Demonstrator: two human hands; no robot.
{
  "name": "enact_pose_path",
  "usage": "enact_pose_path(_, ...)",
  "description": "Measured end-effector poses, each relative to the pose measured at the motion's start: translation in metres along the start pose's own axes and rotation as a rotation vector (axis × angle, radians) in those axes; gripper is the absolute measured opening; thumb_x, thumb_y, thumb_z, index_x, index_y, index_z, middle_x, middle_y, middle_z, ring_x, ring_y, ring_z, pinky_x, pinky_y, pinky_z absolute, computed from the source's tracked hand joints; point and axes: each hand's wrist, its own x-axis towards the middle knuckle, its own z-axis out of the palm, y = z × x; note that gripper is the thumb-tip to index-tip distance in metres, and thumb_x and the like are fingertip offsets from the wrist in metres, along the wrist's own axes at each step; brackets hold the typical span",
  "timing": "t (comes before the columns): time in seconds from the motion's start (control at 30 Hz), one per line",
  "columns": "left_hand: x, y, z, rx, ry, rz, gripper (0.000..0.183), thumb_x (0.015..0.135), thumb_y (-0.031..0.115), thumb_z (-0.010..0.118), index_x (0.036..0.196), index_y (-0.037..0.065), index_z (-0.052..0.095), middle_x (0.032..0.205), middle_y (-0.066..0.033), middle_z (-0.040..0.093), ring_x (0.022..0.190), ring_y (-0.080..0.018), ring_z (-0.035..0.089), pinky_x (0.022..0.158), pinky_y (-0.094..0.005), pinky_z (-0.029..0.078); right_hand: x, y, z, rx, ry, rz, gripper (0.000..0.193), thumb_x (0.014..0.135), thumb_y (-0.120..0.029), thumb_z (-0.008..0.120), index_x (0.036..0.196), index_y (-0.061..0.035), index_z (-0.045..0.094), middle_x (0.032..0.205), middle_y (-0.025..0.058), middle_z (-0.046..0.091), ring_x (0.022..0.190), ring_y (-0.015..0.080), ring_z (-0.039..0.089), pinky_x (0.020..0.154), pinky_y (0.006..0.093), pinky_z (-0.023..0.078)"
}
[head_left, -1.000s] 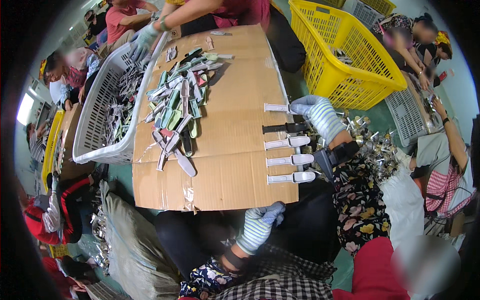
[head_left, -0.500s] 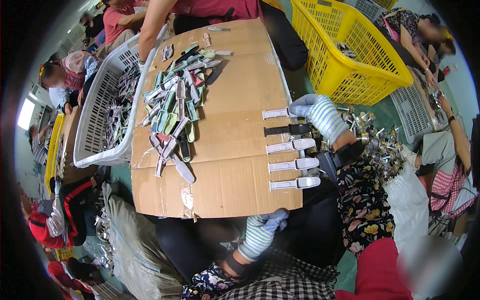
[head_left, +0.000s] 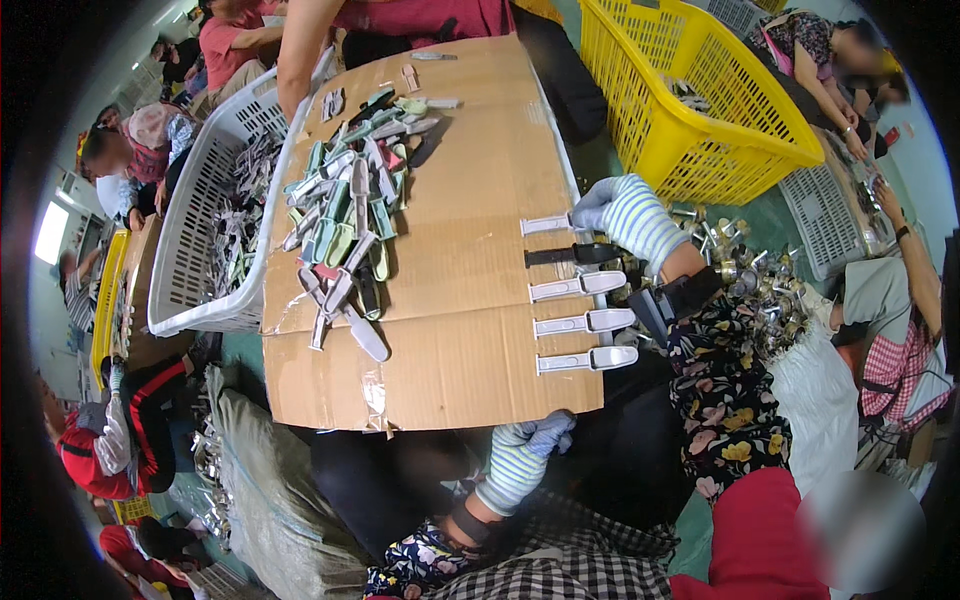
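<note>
The cardboard [head_left: 460,200] lies flat; beyond it, I see a co-worker's arm [head_left: 302,60] has dropped into the white basket [head_left: 195,322]. The right hand [head_left: 632,215] stays, fingers pinched on the farthest grey piece [head_left: 543,226], leaving the five-piece row unchanged, overhanging the right edge. The left hand [head_left: 525,452] curls at the near edge, grip unclear. Bare board separates row and pile [head_left: 360,185].

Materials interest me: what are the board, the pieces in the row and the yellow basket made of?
Board: matt brown cardboard, creased and taped. Pieces: probably plastic, smooth with a slight sheen. Yellow basket: likely plastic, glossy, evenly coloured, slotted.
</note>
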Motion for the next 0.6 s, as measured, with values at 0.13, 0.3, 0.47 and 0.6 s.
enact_pose_path(0.13,-0.004,-0.001,-0.002,-0.025,0.008,0.078,0.01,0.088,0.011,0.062,0.092,0.003,0.065,0.08,-0.0037,0.064,0.064,-0.0095,0.057,0.058,-0.0222,0.045,0.003,-0.006,0.004,-0.157,0.008,-0.123,0.019,0.07,-0.017,0.071,0.079,-0.0004,0.068,0.073,0.0131,0.067,0.068,0.0216,0.063,0.066,0.033,0.049)
enact_pose_path(0.3,-0.001,-0.009,-0.001,-0.14,0.011,-0.06,0.011,0.087,0.012,0.062,0.093,0.002,0.065,0.078,-0.0015,0.064,0.062,-0.0073,0.054,0.056,-0.0211,0.044,-0.012,-0.016,-0.015,-0.287,-0.124,-0.141,0.033,0.074,-0.031,0.068,0.093,-0.0034,0.068,0.089,0.0181,0.067,0.086,0.031,0.064,0.078,0.0365,0.049)
enact_pose_path(0.47,-0.003,-0.016,-0.01,-0.181,0.008,-0.025,0.014,0.087,0.016,0.062,0.091,0.002,0.065,0.076,-0.0012,0.063,0.059,-0.0067,0.053,0.052,-0.0192,0.043,-0.059,-0.097,-0.001,-0.515,0.159,-0.329,0.042,0.082,-0.033,0.061,0.112,-0.0043,0.059,0.103,0.02,0.063,0.095,0.0342,0.061,0.084,0.0404,0.048)
enact_pose_path(0.6,0.002,-0.01,-0.005,-0.056,-0.03,-0.095,0.015,0.087,0.015,0.061,0.096,0.002,0.064,0.079,-0.0025,0.064,0.062,-0.0096,0.055,0.057,-0.0228,0.045,-0.093,-0.164,0.078,-0.573,0.14,-0.822,0.028,0.083,-0.017,0.057,0.109,-0.0076,0.061,0.092,0.016,0.062,0.084,0.0332,0.062,0.074,0.0426,0.05)
